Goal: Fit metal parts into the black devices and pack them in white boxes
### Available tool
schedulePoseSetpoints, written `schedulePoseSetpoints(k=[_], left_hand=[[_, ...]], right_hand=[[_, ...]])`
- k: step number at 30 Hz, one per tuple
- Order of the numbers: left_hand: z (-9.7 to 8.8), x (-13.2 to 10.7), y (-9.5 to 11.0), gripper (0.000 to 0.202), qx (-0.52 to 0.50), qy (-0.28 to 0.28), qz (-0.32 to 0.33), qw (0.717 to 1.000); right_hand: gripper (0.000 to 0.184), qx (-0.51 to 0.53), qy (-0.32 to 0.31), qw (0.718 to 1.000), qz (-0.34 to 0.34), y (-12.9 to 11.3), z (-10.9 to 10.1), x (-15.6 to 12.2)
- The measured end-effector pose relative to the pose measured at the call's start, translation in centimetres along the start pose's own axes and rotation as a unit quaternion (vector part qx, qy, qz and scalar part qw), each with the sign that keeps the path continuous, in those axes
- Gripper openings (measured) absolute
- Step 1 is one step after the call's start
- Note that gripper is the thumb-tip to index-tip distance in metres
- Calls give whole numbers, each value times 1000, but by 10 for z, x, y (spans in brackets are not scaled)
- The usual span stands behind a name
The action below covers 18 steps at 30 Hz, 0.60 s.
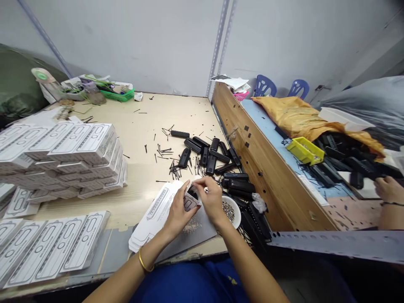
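My left hand (176, 210) is closed around a small printed carton (190, 202), held upright with its end toward me. My right hand (210, 200) pinches at the carton's top end, where something black shows in the opening; the fingers partly hide it. Under my left wrist lies a stack of flat printed cartons (156, 210). To the right of my right hand stands a white bowl (237, 212) of small metal pieces. Beyond my hands, several black handheld devices (211, 162) lie in a pile with thin black sticks among them.
Stacked finished-looking cartons (85, 145) fill the left side, with a row of cartons (83, 242) in front. A wooden divider (268, 164) borders the right. Past it are a yellow basket (304, 150) and another person's hand (389, 189). A green basket (118, 96) stands at the back.
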<state>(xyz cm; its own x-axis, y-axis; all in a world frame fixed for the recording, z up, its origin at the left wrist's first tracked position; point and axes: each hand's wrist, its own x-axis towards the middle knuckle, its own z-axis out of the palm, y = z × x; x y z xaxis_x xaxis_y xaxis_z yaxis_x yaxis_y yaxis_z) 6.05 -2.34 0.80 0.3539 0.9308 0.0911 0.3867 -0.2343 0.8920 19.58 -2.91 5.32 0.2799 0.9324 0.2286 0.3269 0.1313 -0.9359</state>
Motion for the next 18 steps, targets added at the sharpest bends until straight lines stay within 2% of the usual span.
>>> schedulePoseSetpoints(k=[2, 3, 4, 6, 8, 9, 11, 13, 15, 16, 18], left_hand=[[-1, -1, 0, 76, -12, 5, 5, 1000], [-1, -2, 0, 76, -20, 12, 3, 1000], [-1, -3, 0, 73, -27, 17, -2, 999], [-1, -5, 1, 58, -29, 6, 0, 1000], [0, -6, 0, 39, -23, -30, 31, 999], [1, -6, -1, 36, -24, -48, 50, 997], [2, -6, -2, 51, -46, -63, 57, 995], [1, -5, -1, 73, -89, -70, 18, 993], [-1, -5, 2, 84, -111, -72, -17, 991], [-1, -6, 4, 84, -110, -72, -26, 991], [-2, -7, 7, 85, -93, -67, -34, 993]], right_hand=[[19, -56, -28, 997, -37, 2, 2, -7], [18, -58, -12, 998, -34, 5, 1, -9], [17, -45, 13, 999, -13, 8, 0, -10], [29, 18, 34, 997, 61, 15, -2, -12], [41, 98, 4, 987, 126, 21, 1, -13], [38, 122, -6, 982, 141, 23, 5, -14], [27, 106, 5, 987, 121, 24, 15, -20], [25, 38, 28, 998, 46, 24, 26, -31], [23, -6, 25, 999, -21, 23, 32, -41], [21, -10, 27, 999, -31, 23, 32, -44], [22, 1, 46, 999, -5, 24, 31, -48]])
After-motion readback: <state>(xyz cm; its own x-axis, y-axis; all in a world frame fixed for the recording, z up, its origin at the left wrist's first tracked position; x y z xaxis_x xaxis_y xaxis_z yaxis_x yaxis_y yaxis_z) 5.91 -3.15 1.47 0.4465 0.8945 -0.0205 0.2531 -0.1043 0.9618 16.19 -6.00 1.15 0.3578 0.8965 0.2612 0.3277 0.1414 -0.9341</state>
